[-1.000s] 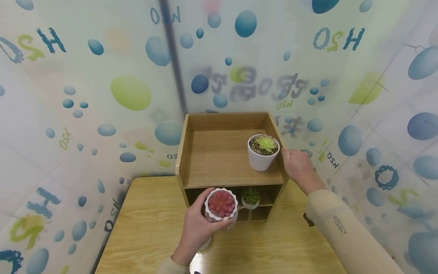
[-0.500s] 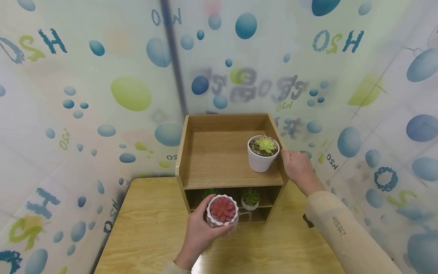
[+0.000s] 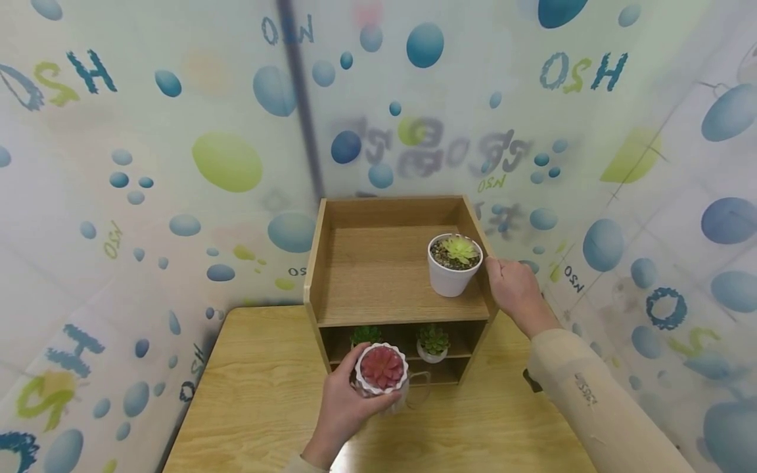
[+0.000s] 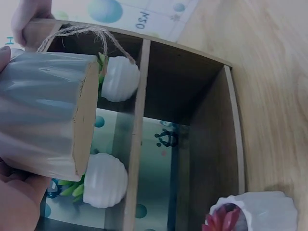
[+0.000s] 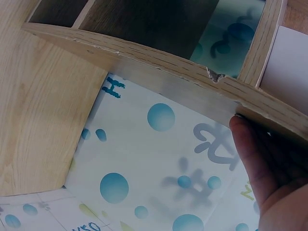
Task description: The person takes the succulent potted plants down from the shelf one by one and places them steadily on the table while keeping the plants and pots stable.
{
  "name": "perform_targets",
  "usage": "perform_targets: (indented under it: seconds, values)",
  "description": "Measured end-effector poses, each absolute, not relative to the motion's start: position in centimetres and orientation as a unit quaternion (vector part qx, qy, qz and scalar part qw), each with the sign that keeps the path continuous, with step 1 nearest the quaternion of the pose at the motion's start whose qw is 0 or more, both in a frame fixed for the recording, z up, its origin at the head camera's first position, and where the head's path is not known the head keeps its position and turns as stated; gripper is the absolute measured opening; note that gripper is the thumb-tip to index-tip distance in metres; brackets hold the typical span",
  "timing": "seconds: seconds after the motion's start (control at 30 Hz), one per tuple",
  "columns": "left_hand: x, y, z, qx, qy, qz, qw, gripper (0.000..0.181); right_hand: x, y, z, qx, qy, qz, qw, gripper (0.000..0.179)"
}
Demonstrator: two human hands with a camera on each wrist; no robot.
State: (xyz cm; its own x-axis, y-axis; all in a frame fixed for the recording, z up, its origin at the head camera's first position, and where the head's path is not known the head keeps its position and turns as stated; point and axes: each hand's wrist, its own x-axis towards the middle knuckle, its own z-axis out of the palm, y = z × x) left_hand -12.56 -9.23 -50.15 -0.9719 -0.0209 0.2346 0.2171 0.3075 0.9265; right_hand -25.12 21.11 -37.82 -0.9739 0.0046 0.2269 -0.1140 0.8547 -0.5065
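My left hand [image 3: 345, 401] grips a white scalloped pot with a red succulent [image 3: 382, 369], in front of the small wooden shelf [image 3: 378, 276]. In the left wrist view this pot [image 4: 43, 115] is tipped on its side relative to the camera, with its flat base showing and a loop of twine [image 4: 86, 30] beyond it. My right hand [image 3: 514, 289] holds the shelf's right side panel, its fingers curled at the edge. Beside that hand, a white pot with a pale green succulent [image 3: 454, 266] stands on the top tier.
Two small white pots with green succulents, one on the right [image 3: 433, 345] and one on the left [image 4: 105, 182], sit on the middle tier. Another white pot with a red succulent [image 4: 267, 211] is on the wooden table [image 3: 254, 381]. Patterned walls [image 3: 225, 161] enclose the table.
My left hand has lowered the red succulent's pot a little toward me, so the left green succulent now shows behind it. The right hand keeps its place on the shelf.
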Motion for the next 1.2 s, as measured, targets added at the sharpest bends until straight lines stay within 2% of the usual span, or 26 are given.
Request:
perform_targets:
  seconds: [0.37,1.2]
  values:
    - [-12.8,-9.0,-52.1,-0.061,-0.809,-0.570,0.130,0.088,-25.2,21.0,-37.7,0.027,-0.956,0.270,0.111,0.057]
    - [-12.2,-8.7,-54.3,-0.035,-0.814,-0.566,0.122,0.087,-25.2,21.0,-37.8,0.027,-0.955,0.273,0.116,0.056]
